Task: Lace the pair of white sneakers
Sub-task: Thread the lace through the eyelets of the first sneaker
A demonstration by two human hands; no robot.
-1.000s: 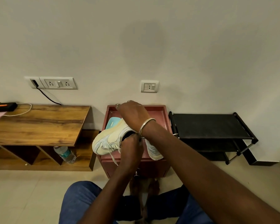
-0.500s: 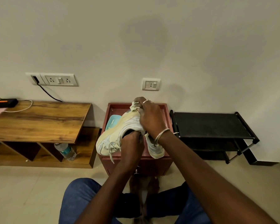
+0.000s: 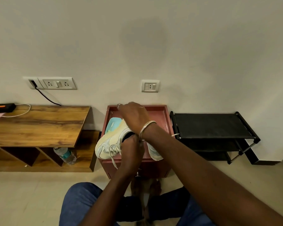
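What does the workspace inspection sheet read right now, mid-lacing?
Surface: red cabinet, rimmed top, second sneaker lies on it.
Job's things: sneaker tipped on its side, lace dangling loose; second sneaker mostly hidden behind the arms.
Clutter: water bottle on the wooden table shelf.
Hands: left hand grips the sneaker at its opening; right hand arched over it, grasp not visible.
Cables: black cable from wall socket; white cable at black device.
Surroundings: black shoe rack, tiled floor.
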